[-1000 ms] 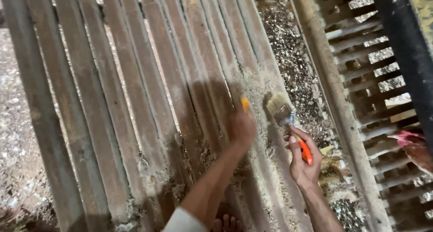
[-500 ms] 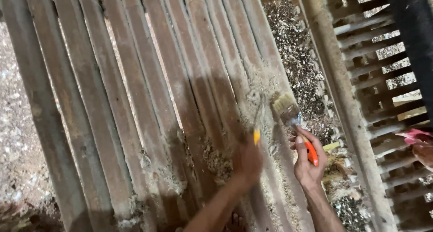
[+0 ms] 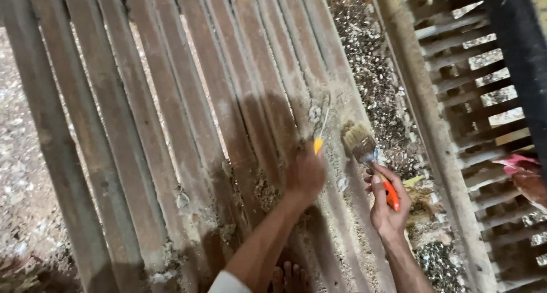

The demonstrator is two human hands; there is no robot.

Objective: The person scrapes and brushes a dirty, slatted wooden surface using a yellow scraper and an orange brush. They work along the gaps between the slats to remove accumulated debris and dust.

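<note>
The left hand (image 3: 306, 176) was closed around a thin tool with a yellow handle (image 3: 318, 145), whose metal tip pointed to 12 o'clock along a groove of the dusty wooden slats (image 3: 171, 133); compared with half a second before, this hand had moved up and a little toward the brush. The right hand (image 3: 387, 207) stayed wrapped around the orange handle of the paintbrush (image 3: 364, 148), at 3 o'clock from the left hand. Its bristles rested on the sawdust (image 3: 342, 236) near the same spot as before.
</note>
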